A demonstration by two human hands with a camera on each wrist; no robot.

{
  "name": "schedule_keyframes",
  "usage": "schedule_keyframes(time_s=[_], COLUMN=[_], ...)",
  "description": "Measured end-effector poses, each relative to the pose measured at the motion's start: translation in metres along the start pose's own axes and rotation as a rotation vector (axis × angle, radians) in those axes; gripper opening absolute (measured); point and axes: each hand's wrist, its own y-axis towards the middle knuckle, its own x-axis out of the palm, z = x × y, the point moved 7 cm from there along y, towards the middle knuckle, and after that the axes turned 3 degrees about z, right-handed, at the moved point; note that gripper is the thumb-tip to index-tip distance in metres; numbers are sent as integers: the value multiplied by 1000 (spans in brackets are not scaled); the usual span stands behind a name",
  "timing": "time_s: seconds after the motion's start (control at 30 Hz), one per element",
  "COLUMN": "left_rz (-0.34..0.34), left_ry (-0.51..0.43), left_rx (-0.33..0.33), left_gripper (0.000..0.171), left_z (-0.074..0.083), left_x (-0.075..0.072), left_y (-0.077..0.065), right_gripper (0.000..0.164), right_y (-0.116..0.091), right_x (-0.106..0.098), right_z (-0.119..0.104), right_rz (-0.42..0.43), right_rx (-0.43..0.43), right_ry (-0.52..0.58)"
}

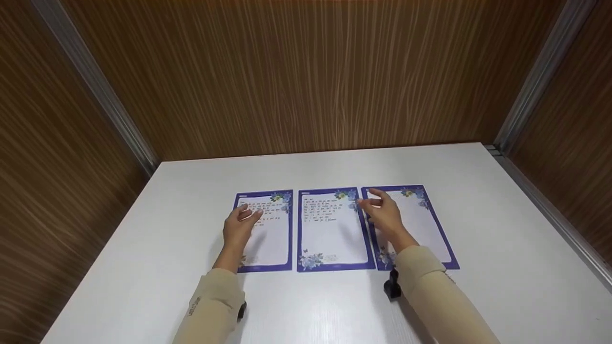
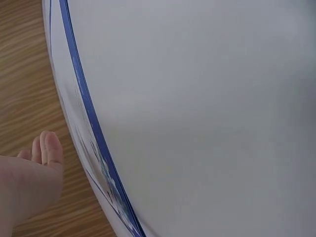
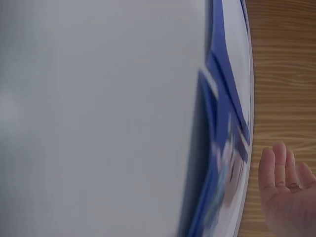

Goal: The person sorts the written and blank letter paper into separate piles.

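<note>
Fingers [image 1: 235,214] loosely bent, nothing gripped: the left hand [image 1: 237,232] hovers over the left sheet [image 1: 277,243], hiding part of its left edge and some writing [image 1: 262,205]. Across now, the right hand [image 1: 388,219], just as relaxed and empty, hangs above the right sheet [image 1: 418,227], tips near the middle sheet [image 1: 327,239]. All three lie on the table [image 1: 330,306]. Right sleeve [image 1: 447,296] covers some lower border; lettering's too small to read, right-wrist flowers [image 3: 224,165] blurred.
</note>
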Motion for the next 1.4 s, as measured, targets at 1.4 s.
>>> schedule_keyframes(time_s=[1.4], left_rz=[-74], left_ry=[64], left_rx=[-200], left_gripper=[75], left_z=[-36], left_x=[-69], left_y=[8], right_gripper=[64], right_y=[-39], right_x=[139], right_z=[-28], right_rz=[-250], right_rx=[9], right_ry=[60])
